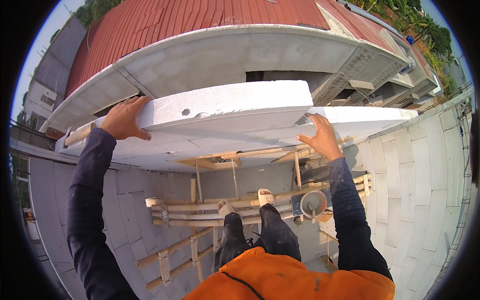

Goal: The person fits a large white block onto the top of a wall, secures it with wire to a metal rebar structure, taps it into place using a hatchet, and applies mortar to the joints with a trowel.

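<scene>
My left hand [125,120] is closed over the top edge near the left end of a long white block [225,100], fingers on top and thumb on its front face. The block has a small dark pit and sits on a white block wall [205,140]. My right hand [320,140] is at the block's right end, fingers spread and thumb out, fingertips at the lower corner beside a gap. To the right of that gap lies another white block [365,116] on the wall top.
Below, my sandaled feet [265,197] stand on bamboo scaffolding [170,220], beside a bucket [311,199] with a tool inside. Grey block walls [410,190] flank both sides. Beyond the wall are a red metal roof [200,12] and a concrete edge beam [205,60].
</scene>
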`<move>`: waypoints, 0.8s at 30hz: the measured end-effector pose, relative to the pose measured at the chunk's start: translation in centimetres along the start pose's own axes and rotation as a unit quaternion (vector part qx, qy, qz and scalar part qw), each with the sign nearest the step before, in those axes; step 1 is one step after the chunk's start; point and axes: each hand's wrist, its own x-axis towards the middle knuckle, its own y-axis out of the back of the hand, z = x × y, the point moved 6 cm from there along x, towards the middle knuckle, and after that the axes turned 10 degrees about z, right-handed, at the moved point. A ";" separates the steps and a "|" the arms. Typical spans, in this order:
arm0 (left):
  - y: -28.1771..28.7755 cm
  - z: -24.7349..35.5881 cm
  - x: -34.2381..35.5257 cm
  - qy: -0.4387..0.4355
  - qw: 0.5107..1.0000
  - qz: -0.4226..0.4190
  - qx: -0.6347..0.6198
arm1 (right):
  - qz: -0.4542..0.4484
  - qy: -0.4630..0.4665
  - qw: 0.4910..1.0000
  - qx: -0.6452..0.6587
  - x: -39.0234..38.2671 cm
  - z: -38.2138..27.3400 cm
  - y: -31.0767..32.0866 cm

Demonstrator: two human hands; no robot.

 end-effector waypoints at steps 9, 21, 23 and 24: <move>2.3 -8.2 -3.2 0.009 0.969 -0.034 0.243 | -0.160 -0.031 0.981 0.109 6.4 1.0 -7.9; 0.2 -11.2 -5.3 0.027 0.978 -0.053 0.199 | -0.188 -0.060 0.977 0.078 5.8 0.7 -9.5; 0.1 -11.3 -5.3 0.026 0.982 -0.050 0.181 | -0.198 -0.047 0.977 0.067 6.0 1.3 -9.8; 0.2 -11.3 -5.2 0.025 0.984 -0.048 0.172 | -0.196 -0.046 0.977 0.076 6.1 1.7 -10.0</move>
